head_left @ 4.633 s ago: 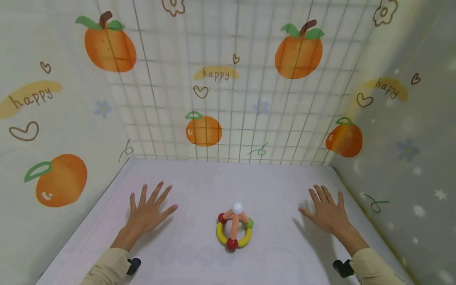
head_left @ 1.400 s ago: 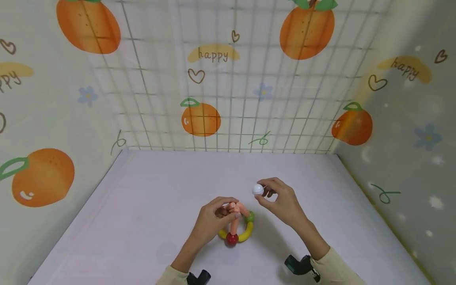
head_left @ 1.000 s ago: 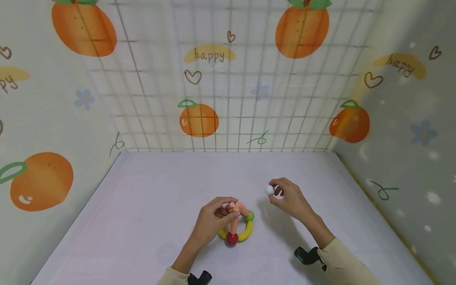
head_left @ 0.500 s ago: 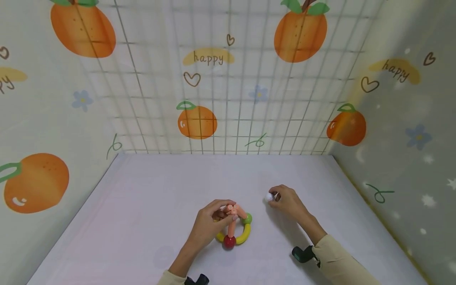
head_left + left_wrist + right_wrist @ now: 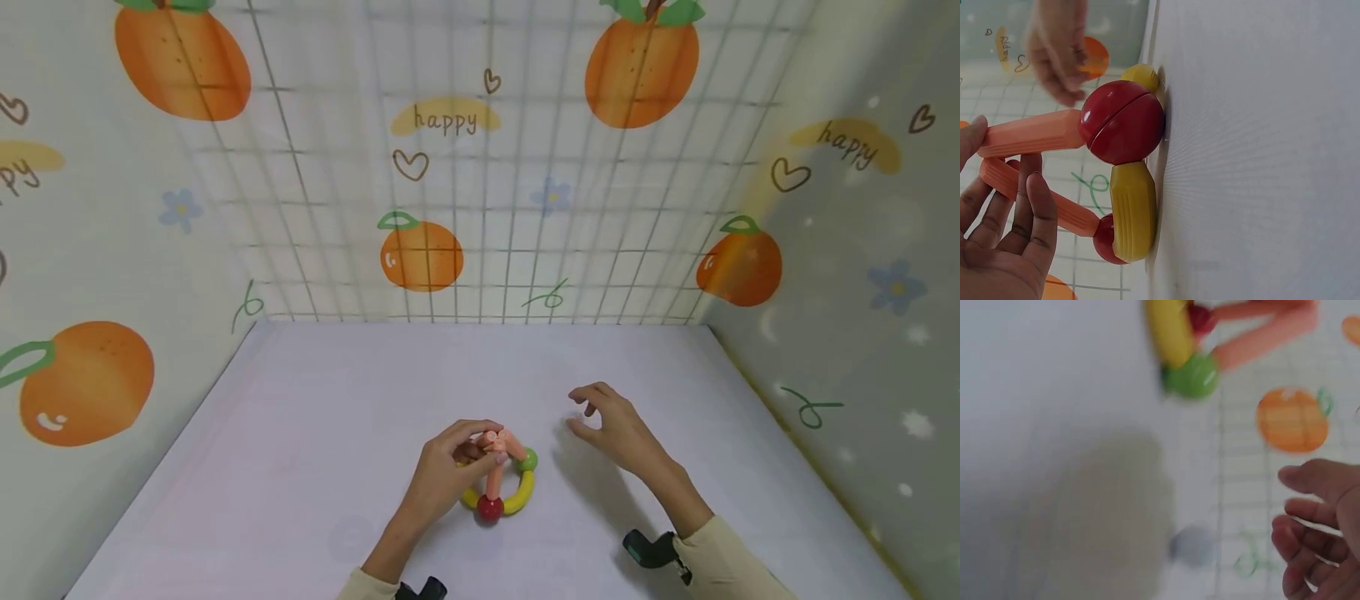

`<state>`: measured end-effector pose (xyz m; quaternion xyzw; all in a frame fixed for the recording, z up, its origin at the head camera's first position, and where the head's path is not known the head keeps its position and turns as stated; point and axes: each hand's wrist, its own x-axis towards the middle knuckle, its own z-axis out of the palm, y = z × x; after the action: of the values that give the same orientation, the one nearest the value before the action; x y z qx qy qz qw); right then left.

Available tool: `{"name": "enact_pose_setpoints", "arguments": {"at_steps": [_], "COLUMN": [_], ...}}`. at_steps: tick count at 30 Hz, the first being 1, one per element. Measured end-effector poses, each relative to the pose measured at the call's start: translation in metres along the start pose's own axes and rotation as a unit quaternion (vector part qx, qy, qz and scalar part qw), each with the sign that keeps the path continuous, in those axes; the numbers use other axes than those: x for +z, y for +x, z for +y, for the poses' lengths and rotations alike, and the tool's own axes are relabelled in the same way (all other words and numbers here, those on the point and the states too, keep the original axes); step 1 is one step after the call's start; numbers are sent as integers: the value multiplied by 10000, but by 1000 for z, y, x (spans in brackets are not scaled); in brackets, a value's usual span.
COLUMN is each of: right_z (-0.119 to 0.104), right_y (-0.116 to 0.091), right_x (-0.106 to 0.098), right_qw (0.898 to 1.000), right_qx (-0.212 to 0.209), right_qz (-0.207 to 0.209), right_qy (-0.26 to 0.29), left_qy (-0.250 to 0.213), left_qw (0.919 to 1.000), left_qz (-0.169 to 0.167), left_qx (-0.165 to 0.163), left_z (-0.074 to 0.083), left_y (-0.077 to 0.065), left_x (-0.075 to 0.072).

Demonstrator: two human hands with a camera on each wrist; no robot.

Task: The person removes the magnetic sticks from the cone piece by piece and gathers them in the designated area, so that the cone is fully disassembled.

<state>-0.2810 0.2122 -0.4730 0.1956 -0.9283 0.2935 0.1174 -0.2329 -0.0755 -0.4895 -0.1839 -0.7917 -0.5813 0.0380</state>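
A toy frame of magnetic rods and balls stands on the white table. Its base is a ring of curved yellow rods with red balls and a green ball. Several orange rods lean from the ring to a common top. My left hand holds those rods at their upper ends, thumb on one side and fingers on the other. To the right, my right hand hovers over the table with fingers parted and nothing in them. In the right wrist view a blurred white ball sits on the table near it; the head view hides it.
The white tabletop meets a fabric backdrop with printed oranges over a wire grid. Fabric side walls stand left and right. A dark wrist camera sits on my right wrist.
Both hands came in from the sides. My left hand took hold of the orange rods. My right hand carried the white ball from their top to the right, set it down and let go.
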Motion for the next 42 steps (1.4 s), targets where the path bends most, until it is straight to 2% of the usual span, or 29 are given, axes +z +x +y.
{"name": "enact_pose_setpoints", "arguments": {"at_steps": [3,7,10,14,20,25,42], "right_z": [-23,-50,-63,-72,-77,-77,-55], "right_y": [-4,-7,-7,-5,-2,-2,-11], "right_x": [-4,-1,5,16,23,26,5], "right_qw": [9976,9883,9825,9789,9781,9783,9908], "right_qx": [-629,-1418,-1782,-2035,-2067,-2045,-1199], "right_qz": [18,-12,-17,2,116,190,340], "right_qy": [289,563,535,209,-189,-285,526], "left_qy": [58,66,41,-107,-244,-188,-89], "left_qw": [10000,10000,10000,9999,9997,9996,9997], "left_qz": [17,-3,-20,-11,58,86,96], "left_qx": [-37,-21,8,49,82,169,212], "left_z": [1,1,1,2,2,-1,0], "left_y": [-2,-2,-1,-1,-2,-1,-1], "left_x": [0,-1,-1,1,1,2,3]}}
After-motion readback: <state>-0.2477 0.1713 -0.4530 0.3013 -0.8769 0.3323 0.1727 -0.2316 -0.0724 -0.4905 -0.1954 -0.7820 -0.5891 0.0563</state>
